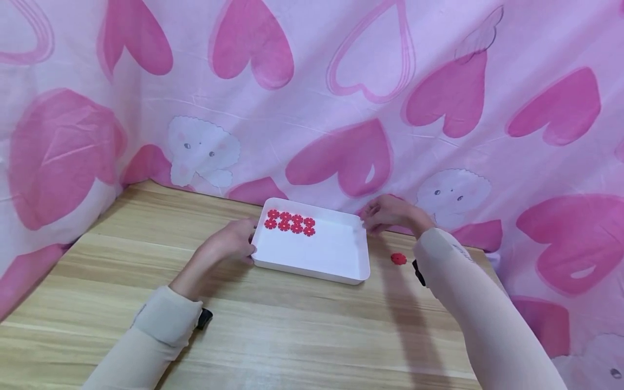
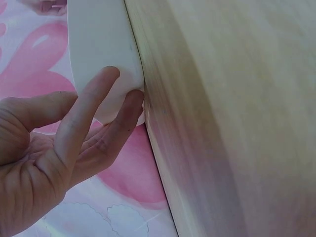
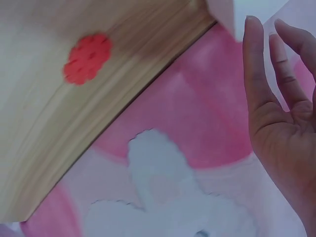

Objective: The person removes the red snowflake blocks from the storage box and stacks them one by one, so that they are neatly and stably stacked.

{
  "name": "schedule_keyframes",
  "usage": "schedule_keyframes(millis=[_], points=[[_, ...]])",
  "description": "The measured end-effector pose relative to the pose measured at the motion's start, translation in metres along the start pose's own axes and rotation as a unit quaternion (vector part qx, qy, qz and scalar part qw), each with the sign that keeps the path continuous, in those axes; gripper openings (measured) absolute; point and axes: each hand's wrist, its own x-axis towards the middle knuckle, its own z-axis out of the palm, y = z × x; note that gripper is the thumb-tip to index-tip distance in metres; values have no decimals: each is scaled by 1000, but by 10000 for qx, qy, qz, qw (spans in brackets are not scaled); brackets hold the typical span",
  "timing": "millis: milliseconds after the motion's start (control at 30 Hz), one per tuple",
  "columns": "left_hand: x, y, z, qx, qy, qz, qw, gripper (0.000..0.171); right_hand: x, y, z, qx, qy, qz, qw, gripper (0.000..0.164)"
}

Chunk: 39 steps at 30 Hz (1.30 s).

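A shallow white rectangular tray [image 1: 331, 254] sits toward the back of the table. Inside it, several red flower-shaped pieces [image 1: 297, 218] lie in two rows near the far left corner. My left hand [image 1: 235, 238] grips the tray's left side; in the left wrist view its fingers [image 2: 101, 89] are against the outer wall, the thumb up by the rim. At the far right corner, my right hand [image 1: 387, 213] has its fingertips by the wall. Those fingers [image 3: 254, 59] look extended and loosely spread in the right wrist view.
A single red flower-shaped piece [image 1: 398, 259] lies on the wooden table [image 1: 273, 330], right of the tray and below the right forearm. Behind the table's back edge hangs a pink curtain [image 1: 312, 108] with hearts. A black strap [image 1: 205, 318] shows at the left cuff.
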Motion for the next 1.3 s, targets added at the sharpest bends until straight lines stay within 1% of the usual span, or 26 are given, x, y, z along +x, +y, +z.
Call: schedule_keyframes(millis=[133,233,367,633,867,1067,1200,1300], points=[[0,0,0,44,29,60,10000,54,9,-13,6,114,-73,142,9998,38],[0,1,1,67,36,37,10000,54,16,-23,11,201,-110,200,9995,36],[0,1,1,59,51,-61,10000,53,25,-33,15,182,-118,117,9997,35],[2,1,0,41,38,-119,9999,52,37,-45,26,12,-195,49,9998,36],[8,3,0,335,72,-198,9992,53,48,-59,40,-89,-225,120,9996,33],[8,5,2,383,67,-172,9991,50,56,-66,53,-167,-204,248,9993,29],[9,7,5,361,63,-196,9991,50,61,-67,65,-402,-212,285,9986,27],[8,9,6,399,21,-168,9991,50,65,-68,74,-557,-122,199,9982,26]])
